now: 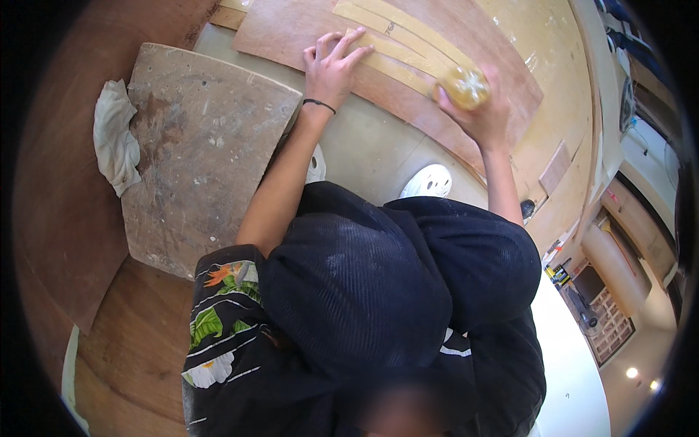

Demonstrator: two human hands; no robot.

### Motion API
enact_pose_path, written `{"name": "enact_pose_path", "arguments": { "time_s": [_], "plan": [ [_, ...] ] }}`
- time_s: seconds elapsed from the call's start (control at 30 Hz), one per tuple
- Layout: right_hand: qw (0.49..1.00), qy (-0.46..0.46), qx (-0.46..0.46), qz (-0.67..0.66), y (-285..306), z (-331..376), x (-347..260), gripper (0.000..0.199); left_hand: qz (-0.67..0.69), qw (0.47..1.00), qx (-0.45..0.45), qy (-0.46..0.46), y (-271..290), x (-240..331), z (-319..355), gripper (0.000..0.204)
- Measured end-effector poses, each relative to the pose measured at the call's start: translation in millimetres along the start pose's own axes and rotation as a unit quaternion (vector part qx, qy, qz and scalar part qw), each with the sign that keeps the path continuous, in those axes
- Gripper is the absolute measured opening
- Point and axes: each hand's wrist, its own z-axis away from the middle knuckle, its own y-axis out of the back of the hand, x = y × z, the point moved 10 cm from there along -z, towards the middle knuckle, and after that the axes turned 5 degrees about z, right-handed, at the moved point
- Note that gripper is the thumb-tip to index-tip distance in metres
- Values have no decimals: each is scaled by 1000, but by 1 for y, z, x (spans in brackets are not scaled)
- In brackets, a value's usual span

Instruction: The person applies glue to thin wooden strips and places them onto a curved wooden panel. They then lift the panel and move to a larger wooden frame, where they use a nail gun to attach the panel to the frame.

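My left hand (333,71) has its fingers spread on the edge of a tan strip (393,51). The strip lies on a thin reddish-brown wood sheet (284,33), with other tan strips beside it. A clear plastic bottle (466,86) of yellow-amber contents is gripped in my right hand (489,116). Its moulded base faces up, so it is tipped over, above the right end of the strips. The bottle's mouth is hidden beneath it.
To my left stands a stained, paint-spotted wooden board (207,153) with a crumpled white cloth (116,138) on its edge. A small wood offcut (555,169) lies at the right. Under the sheet's near edge, a white shoe (428,182) shows on the floor.
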Motion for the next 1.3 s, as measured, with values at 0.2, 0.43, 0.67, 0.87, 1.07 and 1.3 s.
{"name": "enact_pose_path", "arguments": {
  "time_s": [0.2,0.43,0.67,0.87,1.07,1.3],
  "plan": [
    [992,-109,48,-29,46,28,58,55,7,1000,-11,11,0,1,-1,47],
    [989,-102,78,-70,22,-10,50,44,24,999,-19,13,1,3,-2,44],
    [749,-499,123,-418,40,94,208,47,75,995,-23,53,5,-2,-21,36],
    [656,-585,25,-476,-7,193,255,53,35,998,-43,-32,-10,48,-55,35],
    [655,-556,36,-511,-34,194,265,55,59,969,-192,-147,-67,100,-78,24],
    [764,-474,-71,-432,-32,160,273,64,95,981,-172,-3,-80,79,-92,12]
  ]
}}
